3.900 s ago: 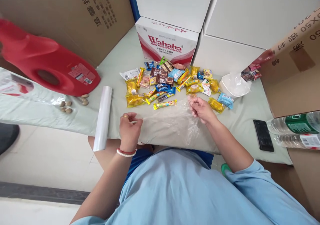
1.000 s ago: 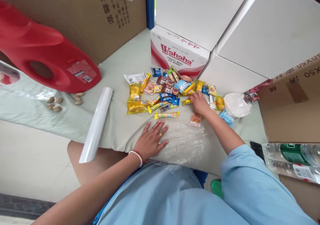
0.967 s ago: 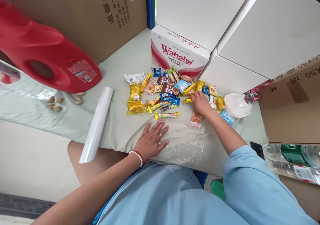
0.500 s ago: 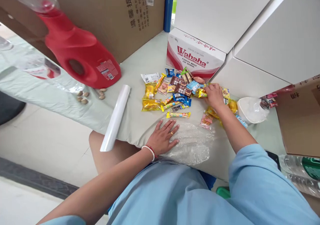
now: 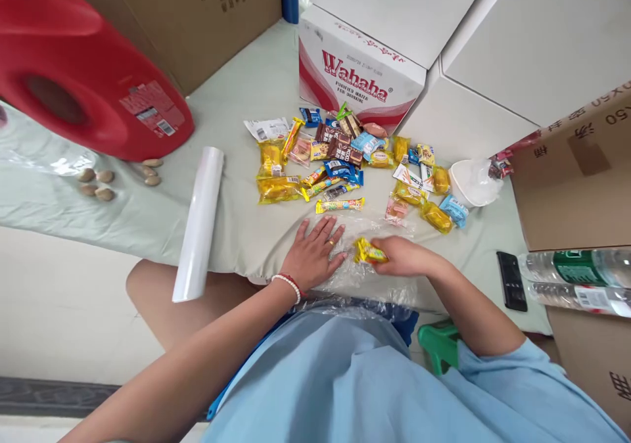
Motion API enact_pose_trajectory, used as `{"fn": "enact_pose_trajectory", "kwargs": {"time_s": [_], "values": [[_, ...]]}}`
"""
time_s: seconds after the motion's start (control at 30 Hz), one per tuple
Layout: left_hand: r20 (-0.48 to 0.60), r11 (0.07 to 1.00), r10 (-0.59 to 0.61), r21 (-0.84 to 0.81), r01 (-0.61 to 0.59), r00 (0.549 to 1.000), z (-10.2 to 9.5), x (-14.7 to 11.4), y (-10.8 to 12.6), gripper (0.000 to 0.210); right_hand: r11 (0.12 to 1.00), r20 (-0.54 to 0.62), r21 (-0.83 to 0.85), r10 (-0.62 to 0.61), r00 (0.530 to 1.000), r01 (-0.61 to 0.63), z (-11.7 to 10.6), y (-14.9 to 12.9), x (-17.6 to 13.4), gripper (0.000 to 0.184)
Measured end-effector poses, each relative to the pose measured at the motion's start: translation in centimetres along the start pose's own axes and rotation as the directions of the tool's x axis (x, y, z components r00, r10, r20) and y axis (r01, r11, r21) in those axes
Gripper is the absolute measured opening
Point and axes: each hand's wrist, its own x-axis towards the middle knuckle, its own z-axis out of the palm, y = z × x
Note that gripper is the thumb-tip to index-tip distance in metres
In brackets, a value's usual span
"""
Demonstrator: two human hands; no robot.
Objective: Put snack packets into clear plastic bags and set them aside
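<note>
The left hand (image 5: 315,256) lies flat, palm down and fingers spread, at the left edge of the clear film (image 5: 357,286) on the counter (image 5: 246,239). It wears a ring, and white and red bracelets circle its wrist. Just beside it, the right hand (image 5: 404,257) pinches a yellow snack (image 5: 367,252) by one end, over the film; whether the snack touches the film, I cannot tell.

Just beyond the left hand's fingertips is a striped bar (image 5: 340,205), with the snack pile (image 5: 342,147) farther beyond and the carton (image 5: 362,68) behind that. A pink snack (image 5: 396,211) lies just beyond the right hand, and beyond it to the right are more wrapped snacks and a white bowl (image 5: 463,190) with crumpled plastic in it.

Well left of the left hand lie the white roll (image 5: 200,226), the nuts (image 5: 104,194) and the red jug (image 5: 118,101). Well right of the right hand, the phone (image 5: 511,280) lies beside two bottles (image 5: 582,267).
</note>
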Motion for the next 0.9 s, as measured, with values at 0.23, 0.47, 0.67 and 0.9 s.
{"fn": "enact_pose_trajectory", "kwargs": {"time_s": [0.23, 0.47, 0.67, 0.9], "values": [[-0.018, 1.000, -0.014, -0.002, 0.014, 1.000, 0.2, 0.0, 0.0, 0.075, 0.967, -0.060, -0.074, 0.239, 0.969, -0.244, -0.2, 2.3, -6.1, 0.032], [-0.020, 0.998, -0.024, 0.054, 0.025, 1.000, 0.0, 0.0, 0.2, 0.070, 0.934, -0.406, -0.217, 0.177, 0.897, -0.283, 1.5, -3.0, -0.6, 0.040], [-0.021, 0.999, -0.017, 0.045, 0.018, 1.000, 0.0, -0.1, 0.0, 0.062, 0.970, -0.390, -0.189, 0.067, 0.918, -0.151, 5.7, -2.6, 1.3, 0.085], [-0.002, 0.997, -0.026, 0.073, 0.026, 1.000, -0.2, 0.0, 0.1, 0.062, 0.993, -0.514, -0.114, -0.048, 0.856, -0.013, 7.0, -0.8, 0.3, 0.076]]}}
